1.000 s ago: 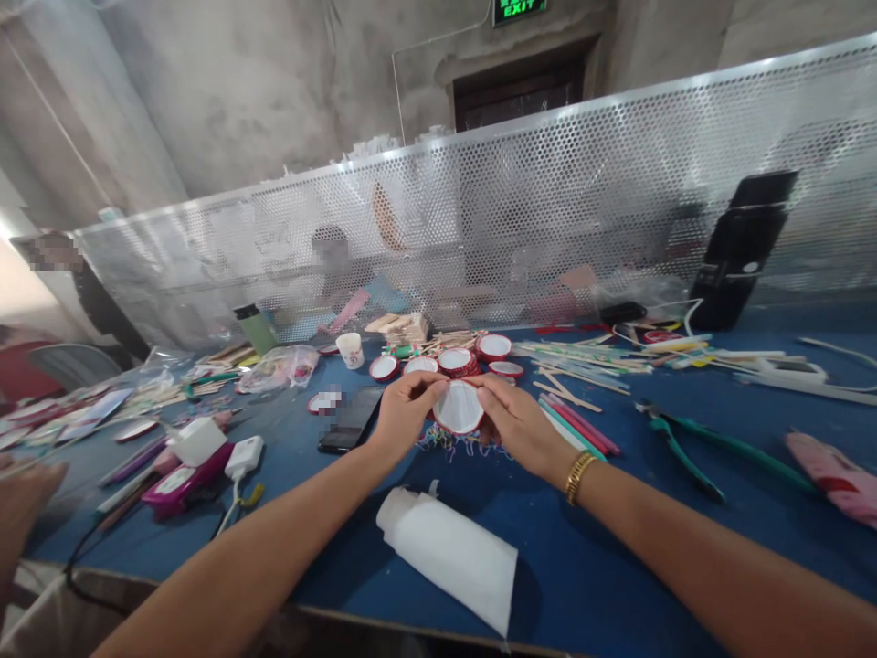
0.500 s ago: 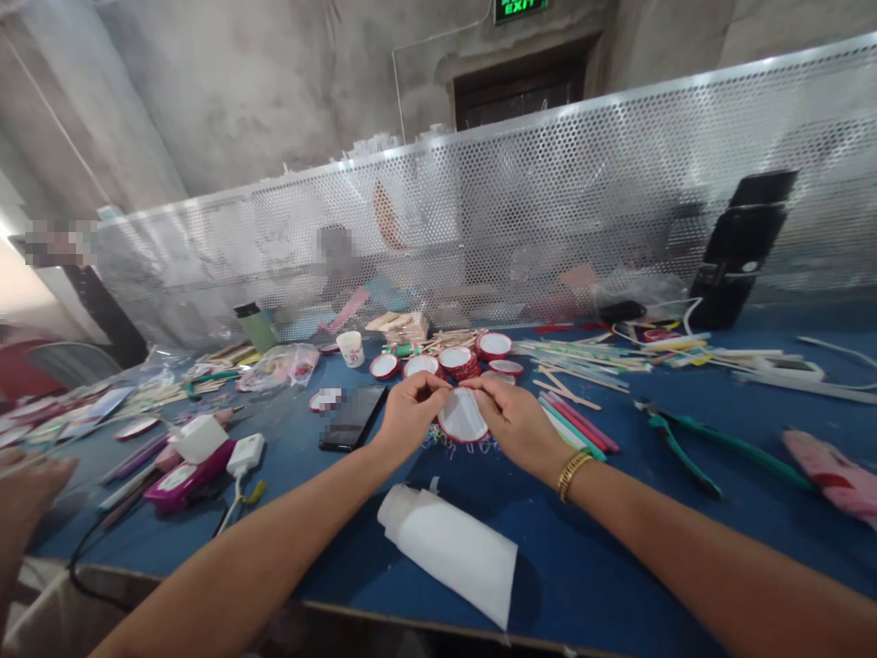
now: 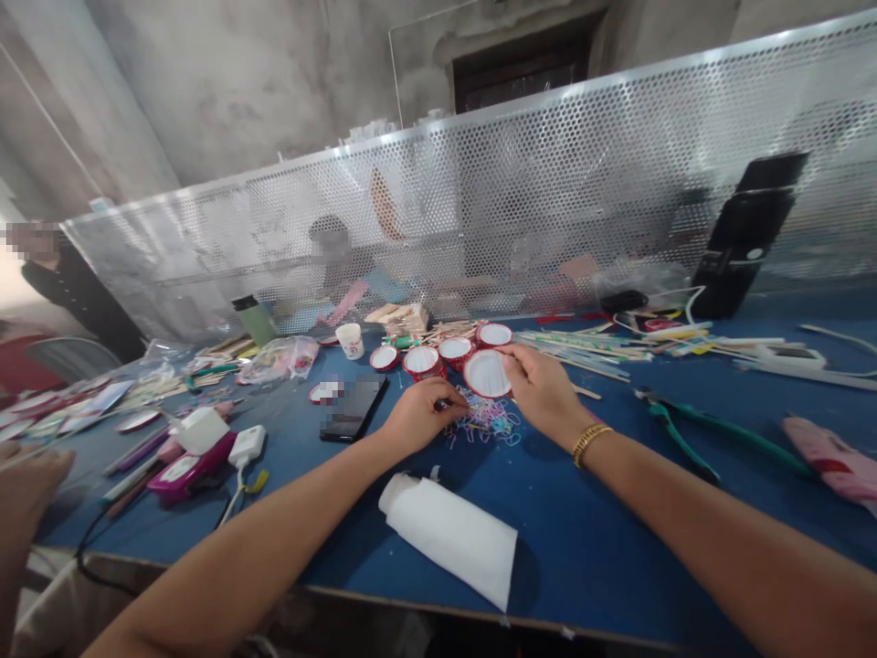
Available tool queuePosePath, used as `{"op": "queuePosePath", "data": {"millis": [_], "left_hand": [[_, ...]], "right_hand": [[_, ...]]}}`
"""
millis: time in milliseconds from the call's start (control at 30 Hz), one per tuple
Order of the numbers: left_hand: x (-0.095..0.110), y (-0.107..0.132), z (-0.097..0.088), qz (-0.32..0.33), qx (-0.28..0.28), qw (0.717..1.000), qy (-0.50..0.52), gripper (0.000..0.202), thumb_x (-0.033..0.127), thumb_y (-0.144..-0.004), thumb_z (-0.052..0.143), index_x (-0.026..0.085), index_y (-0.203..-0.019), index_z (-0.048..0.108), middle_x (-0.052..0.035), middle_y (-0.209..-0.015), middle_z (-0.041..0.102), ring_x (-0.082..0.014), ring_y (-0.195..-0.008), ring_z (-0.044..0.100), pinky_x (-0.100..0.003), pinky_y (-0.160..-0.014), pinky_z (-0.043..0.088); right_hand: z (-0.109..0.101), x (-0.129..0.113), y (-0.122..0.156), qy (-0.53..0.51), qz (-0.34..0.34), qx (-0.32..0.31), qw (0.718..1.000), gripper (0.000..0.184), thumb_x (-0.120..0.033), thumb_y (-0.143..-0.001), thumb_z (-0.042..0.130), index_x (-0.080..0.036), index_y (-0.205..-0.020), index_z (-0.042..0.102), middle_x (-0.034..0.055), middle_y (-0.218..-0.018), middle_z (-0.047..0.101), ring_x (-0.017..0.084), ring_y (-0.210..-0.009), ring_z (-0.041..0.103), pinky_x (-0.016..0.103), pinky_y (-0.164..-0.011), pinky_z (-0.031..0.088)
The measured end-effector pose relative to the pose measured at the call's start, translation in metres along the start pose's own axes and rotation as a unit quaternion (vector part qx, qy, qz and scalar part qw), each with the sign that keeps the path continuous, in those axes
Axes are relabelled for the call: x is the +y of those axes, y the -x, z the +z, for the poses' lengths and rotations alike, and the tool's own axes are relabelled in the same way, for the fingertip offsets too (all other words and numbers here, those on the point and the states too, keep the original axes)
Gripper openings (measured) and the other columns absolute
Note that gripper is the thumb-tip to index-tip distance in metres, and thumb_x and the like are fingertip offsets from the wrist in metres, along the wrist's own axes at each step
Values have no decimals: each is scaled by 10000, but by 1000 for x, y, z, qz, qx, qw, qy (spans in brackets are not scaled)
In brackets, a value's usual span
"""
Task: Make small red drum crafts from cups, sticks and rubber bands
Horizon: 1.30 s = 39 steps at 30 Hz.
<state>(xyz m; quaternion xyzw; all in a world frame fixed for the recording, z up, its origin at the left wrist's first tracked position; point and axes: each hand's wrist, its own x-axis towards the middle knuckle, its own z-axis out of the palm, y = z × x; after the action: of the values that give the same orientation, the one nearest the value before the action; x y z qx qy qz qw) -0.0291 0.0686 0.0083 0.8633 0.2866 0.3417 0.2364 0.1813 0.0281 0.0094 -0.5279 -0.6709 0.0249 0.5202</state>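
My right hand [image 3: 544, 388] grips a round white disc with a red rim [image 3: 488, 375] by its right edge, thumb on top. The disc is tilted with its white face toward me, above a tangled pile of small coloured loops or threads [image 3: 494, 419]. At the pile's left side is my left hand [image 3: 426, 416], thumb and fingertips pinched together. Whatever may be between those fingertips is too small to tell. Just behind stand stacks of similar red-rimmed discs [image 3: 423, 361]. A white wrapped bundle [image 3: 452, 539] lies nearer to me.
A black phone [image 3: 354, 408] and a paper cup [image 3: 351, 341] are to the left. Green-handled pliers [image 3: 685, 429] and thin sticks [image 3: 589, 347] lie right. Chargers [image 3: 247, 446] with cables sit left. A perforated metal screen [image 3: 548, 201] closes the back. Another person's hand [image 3: 34, 484] is far left.
My left hand has let go of the disc and moved down to the coloured pile. My right hand has carried the disc up and to the right, uncovering the pile.
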Motion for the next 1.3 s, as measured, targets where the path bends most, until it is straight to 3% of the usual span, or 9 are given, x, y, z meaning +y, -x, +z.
{"op": "queuePosePath", "data": {"millis": [233,400,567,700,833,967,1300], "left_hand": [[7,1,-1,84,-46,991,-91,77,292,-798,711,236,-809,763,-67,-841,694,-208,-840,625,-334,-787,465],[3,5,4,76,-62,983,-158,116,299,-778,733,214,-851,764,-94,-882,684,-226,-850,619,-347,-789,457],[4,6,3,66,-50,988,-133,23,219,-759,722,206,-748,737,-80,-832,679,-215,-811,602,-339,-764,444],[7,3,-3,13,25,996,-90,34,198,-743,691,202,-710,699,-47,-784,661,-187,-762,574,-305,-712,420],[3,0,-3,-94,97,990,35,56,240,-698,703,193,-683,676,-13,-714,653,-155,-679,555,-269,-654,404],[1,-2,0,-166,102,969,152,184,323,-644,749,166,-691,665,-3,-652,623,-122,-598,499,-256,-597,367],[8,-4,-2,-259,128,906,310,320,392,-619,804,161,-664,588,23,-605,535,-54,-510,391,-207,-480,232]], "right_hand": [[2,-4,3,6,-4,-14,1000,344,-300,-938,386,-154,-1085,661,128,-1060,712,253,-959,642,370,-849,457],[5,-2,3,3,-3,-29,1000,347,-304,-940,388,-149,-1101,653,128,-1047,712,251,-945,644,374,-844,466],[8,-3,6,1,-5,-34,999,331,-303,-952,379,-165,-1084,650,121,-1063,714,242,-948,646,368,-853,463],[9,-4,7,-5,-9,-50,999,310,-301,-950,389,-174,-1088,635,111,-1051,715,236,-946,646,356,-850,461],[8,-3,7,1,-8,-56,998,301,-304,-951,392,-178,-1089,628,109,-1040,713,233,-933,646,345,-826,457],[7,-3,6,9,-4,-49,999,294,-307,-949,397,-170,-1071,626,105,-1002,716,232,-898,640,339,-802,444],[6,-4,7,16,5,-57,998,258,-300,-943,411,-169,-1027,616,95,-913,705,215,-816,625,313,-719,416]]}}
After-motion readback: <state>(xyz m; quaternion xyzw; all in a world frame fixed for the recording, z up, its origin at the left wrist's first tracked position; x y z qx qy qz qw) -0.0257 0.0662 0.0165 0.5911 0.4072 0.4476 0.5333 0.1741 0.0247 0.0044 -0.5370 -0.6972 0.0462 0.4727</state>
